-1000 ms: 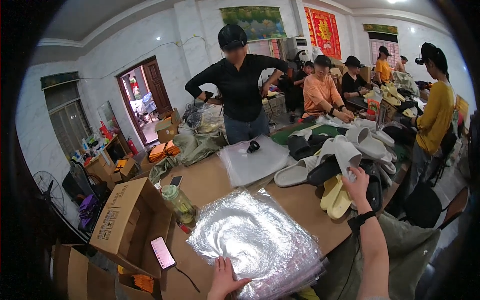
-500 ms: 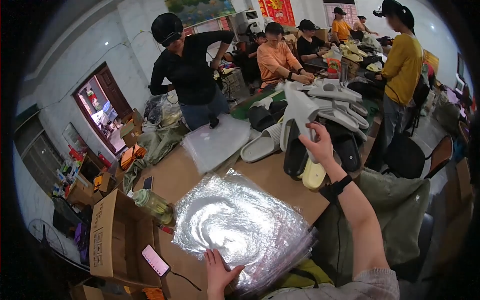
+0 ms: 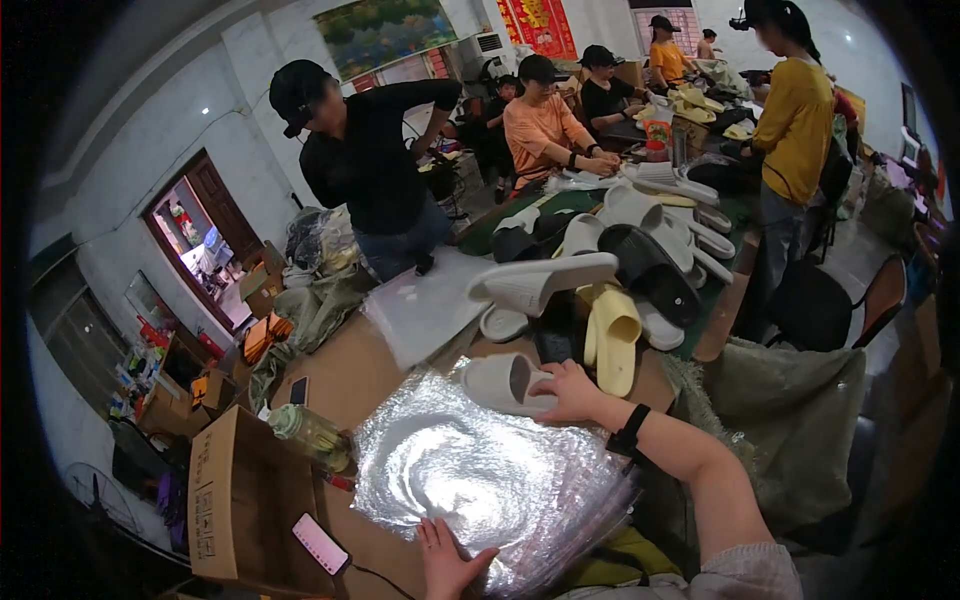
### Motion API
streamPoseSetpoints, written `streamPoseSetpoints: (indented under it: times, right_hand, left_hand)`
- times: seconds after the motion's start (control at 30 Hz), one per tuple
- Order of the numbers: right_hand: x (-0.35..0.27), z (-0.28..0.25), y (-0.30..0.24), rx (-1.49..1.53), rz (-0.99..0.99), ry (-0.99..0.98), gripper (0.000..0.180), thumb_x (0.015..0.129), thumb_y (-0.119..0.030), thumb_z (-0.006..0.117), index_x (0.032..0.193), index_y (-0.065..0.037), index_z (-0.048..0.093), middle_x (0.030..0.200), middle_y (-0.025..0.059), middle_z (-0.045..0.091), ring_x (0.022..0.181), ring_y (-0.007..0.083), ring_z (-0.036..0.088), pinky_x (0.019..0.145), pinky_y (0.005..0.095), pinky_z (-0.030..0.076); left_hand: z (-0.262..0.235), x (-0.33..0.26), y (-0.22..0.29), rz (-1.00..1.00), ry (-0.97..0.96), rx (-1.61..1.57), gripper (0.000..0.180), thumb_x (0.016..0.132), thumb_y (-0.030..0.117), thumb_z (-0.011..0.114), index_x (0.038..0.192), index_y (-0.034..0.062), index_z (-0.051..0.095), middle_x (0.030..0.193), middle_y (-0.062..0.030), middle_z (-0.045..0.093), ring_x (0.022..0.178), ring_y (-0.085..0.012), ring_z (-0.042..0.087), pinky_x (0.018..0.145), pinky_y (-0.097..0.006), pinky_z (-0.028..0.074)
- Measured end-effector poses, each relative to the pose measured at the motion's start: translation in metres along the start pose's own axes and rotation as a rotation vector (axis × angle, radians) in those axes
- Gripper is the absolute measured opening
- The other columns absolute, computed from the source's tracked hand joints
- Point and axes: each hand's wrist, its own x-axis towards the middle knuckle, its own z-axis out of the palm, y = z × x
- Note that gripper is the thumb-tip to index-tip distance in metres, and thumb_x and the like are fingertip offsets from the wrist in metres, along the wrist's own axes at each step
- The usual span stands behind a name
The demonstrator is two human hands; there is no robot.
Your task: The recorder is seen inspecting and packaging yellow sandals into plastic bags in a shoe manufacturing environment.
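Pale grey slipper (image 3: 488, 386) lying just below the frame's centre, right hand (image 3: 566, 391) gripping its right end, left hand (image 3: 449, 562) resting with fingers spreading open over silvery sheets (image 3: 470, 465) at lower centre, pale yellow slipper (image 3: 614, 345) and black slipper (image 3: 650, 268) lying at upper right of the right hand.

My left grip (image 3: 447, 568) is cut off at the wrist by the near edge. I can't tell how far my right grip (image 3: 572, 393) reaches inside the grey slipper (image 3: 492, 382). The pile (image 3: 650, 270) partly hides a black slipper (image 3: 555, 338). The phone's (image 3: 320, 544) writing is too small; the far red hanging (image 3: 540, 28) is cropped.
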Motion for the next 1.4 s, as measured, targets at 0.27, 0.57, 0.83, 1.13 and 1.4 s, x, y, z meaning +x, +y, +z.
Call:
streamPoseSetpoints:
  times: [0.27, 0.57, 0.83, 1.13, 1.4]
  right_hand:
    - [0.012, 0.024, -0.014, 0.087, 0.145, -0.055, 0.059, 0.067, -0.052, 0.080, 0.115, -0.020, 0.070, 0.127, 0.0186, 0.054, 0.115, 0.0399, 0.046, 0.101, 0.0461, 0.039]
    - [0.024, -0.046, -0.039, 1.212, 0.308, -0.074, 0.073, 0.081, -0.037, 0.080, 0.137, 0.002, 0.052, 0.130, 0.0185, 0.058, 0.121, 0.0226, 0.054, 0.102, 0.0325, 0.042]
    - [-0.022, -0.139, -0.114, 1.380, 0.172, -0.091, 0.070, 0.084, -0.033, 0.076, 0.140, 0.001, 0.049, 0.124, 0.0113, 0.058, 0.114, 0.0183, 0.054, 0.099, 0.0306, 0.043]
    - [-0.002, -0.091, -0.130, 1.223, 0.262, -0.069, 0.024, 0.087, -0.020, 0.073, 0.104, -0.004, 0.066, 0.097, 0.0001, 0.063, 0.090, 0.0089, 0.058, 0.079, 0.0247, 0.046]
    - [-0.033, 0.010, -0.193, 0.476, -0.611, -0.332, 0.037, 0.081, -0.028, 0.077, 0.110, -0.007, 0.068, 0.119, 0.0143, 0.061, 0.109, 0.0327, 0.058, 0.089, 0.0392, 0.049]
  left_hand:
    - [-0.014, 0.010, 0.010, -0.041, 0.006, -0.109, 0.130, 0.067, 0.076, 0.071, 0.148, -0.0136, 0.022, 0.155, -0.0385, 0.012, 0.148, -0.0495, 0.007, 0.120, -0.051, 0.016]
    - [-0.007, 0.013, -0.007, -0.041, -0.075, -0.037, 0.129, 0.067, 0.069, 0.076, 0.148, -0.0148, 0.020, 0.157, -0.0361, 0.012, 0.150, -0.0445, 0.003, 0.121, -0.048, 0.011]
    - [-0.010, 0.003, 0.013, 0.021, -0.026, 0.042, 0.122, 0.075, 0.068, 0.070, 0.148, -0.0149, 0.019, 0.153, -0.0392, 0.018, 0.146, -0.0489, 0.013, 0.120, -0.053, 0.015]
    - [-0.006, 0.019, 0.009, 0.044, 0.087, -0.127, 0.125, 0.068, 0.068, 0.074, 0.145, -0.0170, 0.026, 0.152, -0.0409, 0.019, 0.146, -0.0516, 0.012, 0.120, -0.053, 0.016]
    - [-0.004, 0.011, 0.000, 0.064, 0.101, -0.066, 0.119, 0.070, 0.073, 0.068, 0.146, -0.0107, 0.031, 0.155, -0.0345, 0.019, 0.146, -0.0519, 0.007, 0.122, -0.050, 0.009]
